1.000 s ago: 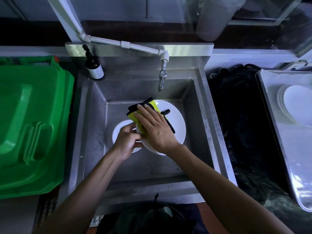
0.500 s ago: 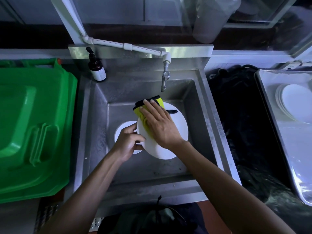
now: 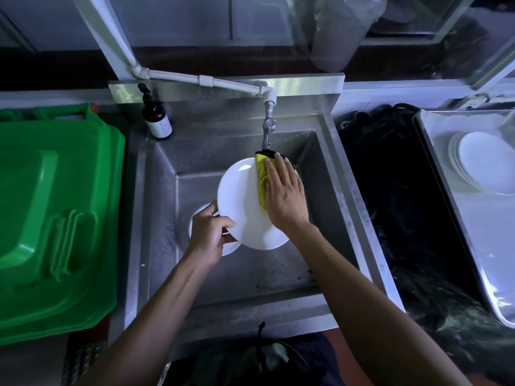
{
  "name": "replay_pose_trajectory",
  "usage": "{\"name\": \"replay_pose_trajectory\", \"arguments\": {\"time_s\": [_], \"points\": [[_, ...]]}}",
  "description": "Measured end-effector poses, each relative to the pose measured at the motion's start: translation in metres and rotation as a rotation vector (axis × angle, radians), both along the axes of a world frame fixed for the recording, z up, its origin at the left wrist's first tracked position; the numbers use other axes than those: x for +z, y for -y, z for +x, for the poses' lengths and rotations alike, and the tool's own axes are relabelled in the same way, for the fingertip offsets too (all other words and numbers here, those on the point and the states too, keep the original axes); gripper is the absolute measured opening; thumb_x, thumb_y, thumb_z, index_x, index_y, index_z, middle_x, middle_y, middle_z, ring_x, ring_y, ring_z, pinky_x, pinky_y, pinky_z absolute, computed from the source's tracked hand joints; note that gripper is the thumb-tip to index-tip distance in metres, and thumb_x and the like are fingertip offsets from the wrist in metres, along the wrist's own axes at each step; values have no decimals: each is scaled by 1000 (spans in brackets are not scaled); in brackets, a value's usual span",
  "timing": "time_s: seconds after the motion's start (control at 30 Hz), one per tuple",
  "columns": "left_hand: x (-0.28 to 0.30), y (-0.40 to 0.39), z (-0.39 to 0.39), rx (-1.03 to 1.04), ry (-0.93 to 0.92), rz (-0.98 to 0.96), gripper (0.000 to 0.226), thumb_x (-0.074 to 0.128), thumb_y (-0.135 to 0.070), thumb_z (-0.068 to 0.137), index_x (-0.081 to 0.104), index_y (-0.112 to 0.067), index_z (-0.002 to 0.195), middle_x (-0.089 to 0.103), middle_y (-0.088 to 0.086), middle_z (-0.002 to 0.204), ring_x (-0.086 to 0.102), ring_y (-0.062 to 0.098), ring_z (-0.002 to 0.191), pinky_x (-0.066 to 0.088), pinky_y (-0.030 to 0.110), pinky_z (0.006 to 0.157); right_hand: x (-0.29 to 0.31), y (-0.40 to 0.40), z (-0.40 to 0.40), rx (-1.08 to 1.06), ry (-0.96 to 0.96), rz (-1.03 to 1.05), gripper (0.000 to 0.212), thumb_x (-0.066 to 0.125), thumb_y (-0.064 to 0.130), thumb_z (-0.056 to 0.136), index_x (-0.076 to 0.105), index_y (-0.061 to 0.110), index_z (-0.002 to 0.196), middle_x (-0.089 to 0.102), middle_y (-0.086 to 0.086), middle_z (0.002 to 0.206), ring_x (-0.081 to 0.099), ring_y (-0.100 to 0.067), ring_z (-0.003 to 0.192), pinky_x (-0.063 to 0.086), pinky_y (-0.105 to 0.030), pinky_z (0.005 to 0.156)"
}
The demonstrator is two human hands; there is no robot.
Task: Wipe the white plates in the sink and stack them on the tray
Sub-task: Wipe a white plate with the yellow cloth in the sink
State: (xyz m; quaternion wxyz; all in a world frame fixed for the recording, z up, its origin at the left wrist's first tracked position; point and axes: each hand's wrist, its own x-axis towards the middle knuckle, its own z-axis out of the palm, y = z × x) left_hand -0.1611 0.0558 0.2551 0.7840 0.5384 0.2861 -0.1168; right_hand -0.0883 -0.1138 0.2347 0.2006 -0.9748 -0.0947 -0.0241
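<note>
A white plate (image 3: 239,199) is held tilted over the steel sink (image 3: 164,218). My left hand (image 3: 209,235) grips its lower left rim, thumb on top. My right hand (image 3: 284,196) lies flat with straight fingers on a yellow and black cloth (image 3: 262,176), pressing it against the plate's right side. A second white plate (image 3: 232,247) lies on the sink floor, mostly hidden under my left hand and the held plate. A stack of white plates (image 3: 485,162) rests on the metal tray (image 3: 446,207) at the right.
A tap (image 3: 268,129) hangs over the sink's back, just above the cloth. A dark pump bottle (image 3: 156,118) stands on the sink's back left corner. A green plastic bin lid (image 3: 53,207) fills the left side. Dark bags (image 3: 390,190) lie between sink and tray.
My right hand has slid the cloth from the plate's upper left to its right side. The plate has tipped more towards me, showing more of its white face.
</note>
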Motion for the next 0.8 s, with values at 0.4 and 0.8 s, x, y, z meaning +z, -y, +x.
{"name": "replay_pose_trajectory", "arguments": {"time_s": [0.4, 0.8], "points": [[-4, 8, 4, 132, -27, -22, 50, 57, 0, 56, 76, -21, 97, 74, 3, 96, 66, 28, 82, 59, 44, 69, -22, -11, -49, -134, -145, 61, 61, 38, 18, 102, 17, 22, 159, 5, -1, 169, -1, -23, 156, 8, -49, 126], [-9, 19, 3, 127, -25, -85, 49, 45, 14, 75, 78, -18, 91, 68, 9, 78, 59, 19, 59, 47, 24, 50, -3, -49, -86, -77, -143, 213, 61, 14, 39, 100, 28, 20, 156, 11, -2, 169, 6, -23, 156, 17, -46, 122]]}}
